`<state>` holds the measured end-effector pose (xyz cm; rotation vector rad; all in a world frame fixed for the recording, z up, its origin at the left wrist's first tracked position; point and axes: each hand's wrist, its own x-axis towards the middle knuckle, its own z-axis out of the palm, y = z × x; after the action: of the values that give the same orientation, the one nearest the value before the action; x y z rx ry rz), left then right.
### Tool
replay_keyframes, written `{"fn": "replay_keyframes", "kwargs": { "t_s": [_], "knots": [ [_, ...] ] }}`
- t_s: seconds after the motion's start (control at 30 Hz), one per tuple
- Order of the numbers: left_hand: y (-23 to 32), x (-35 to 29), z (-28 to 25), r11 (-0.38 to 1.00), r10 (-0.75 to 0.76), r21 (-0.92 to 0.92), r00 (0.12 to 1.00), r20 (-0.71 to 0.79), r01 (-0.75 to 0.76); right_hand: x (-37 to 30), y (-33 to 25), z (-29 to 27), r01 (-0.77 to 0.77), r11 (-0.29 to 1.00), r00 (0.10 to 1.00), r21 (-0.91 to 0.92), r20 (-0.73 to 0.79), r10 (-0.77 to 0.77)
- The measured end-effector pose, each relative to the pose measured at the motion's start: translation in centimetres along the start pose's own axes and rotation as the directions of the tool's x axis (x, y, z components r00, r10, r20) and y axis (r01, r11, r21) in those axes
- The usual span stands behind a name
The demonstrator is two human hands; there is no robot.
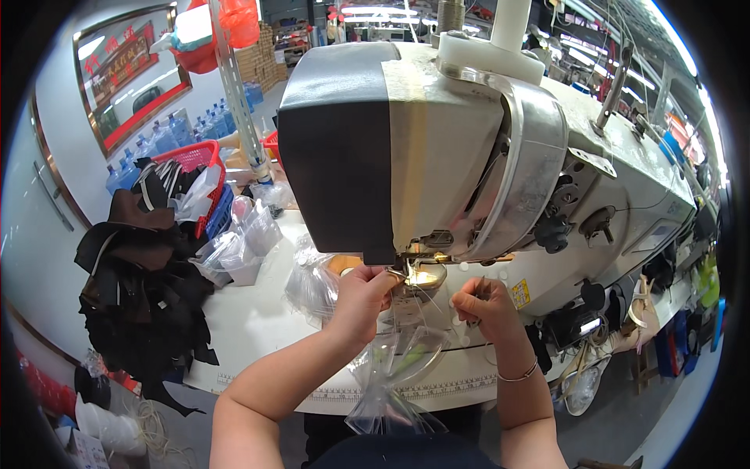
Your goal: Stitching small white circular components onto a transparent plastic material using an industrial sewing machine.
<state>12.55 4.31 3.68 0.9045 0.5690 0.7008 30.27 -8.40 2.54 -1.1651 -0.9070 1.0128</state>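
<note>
A large industrial sewing machine with a post-style head fills the middle. Close to its presser foot, my left hand is closed in a pinch; what lies between its fingertips is too small to make out. My right hand, a little to the right of the needle area, is closed around a small dark pointed metal tool, mostly hidden by the fingers. Pale threads run down from the needle area. Below it, strips of clear plastic hang bunched over the table's front edge.
Black and brown material pieces are heaped on the table's left end. Clear plastic pieces lie beside a red basket. A printed ruler strip follows the front edge. Cords and a dark control box sit at right.
</note>
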Motion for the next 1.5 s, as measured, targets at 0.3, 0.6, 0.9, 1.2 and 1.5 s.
{"fn": "replay_keyframes", "kwargs": {
  "t_s": [0.3, 0.6, 0.9, 1.2, 1.5],
  "knots": [
    [-2.1, -0.2, 1.1, 0.958, 0.282, 0.101, 0.945, -0.166, -0.268, 2.7, -1.9, -1.4, -0.059, 0.996, 0.998, 0.063, 0.010, 0.059],
    [-3.7, -0.8, 2.8, 0.905, 0.388, -0.080, 0.887, -0.252, -0.418, 8.9, 1.7, -7.9, -0.113, 0.959, 0.957, 0.259, 0.288, 0.034],
    [-0.5, 1.3, -3.2, 0.753, 0.648, 0.090, 0.710, -0.275, -0.652, 13.9, 6.0, -11.2, 0.480, 0.868, 0.877, 0.126, -0.089, -0.472],
    [4.9, 2.5, -0.5, 0.586, -0.007, 0.766, 0.944, 0.331, -0.264, 10.0, 3.1, -7.3, 0.429, 0.566, 0.666, -0.704, -0.176, -0.725],
    [5.8, 3.2, -1.1, 0.608, -0.101, 0.762, 0.930, 0.352, -0.222, 0.0, -1.4, 4.1, 0.427, -0.342, 0.459, -0.837, 0.527, -0.716]
  ]
}}
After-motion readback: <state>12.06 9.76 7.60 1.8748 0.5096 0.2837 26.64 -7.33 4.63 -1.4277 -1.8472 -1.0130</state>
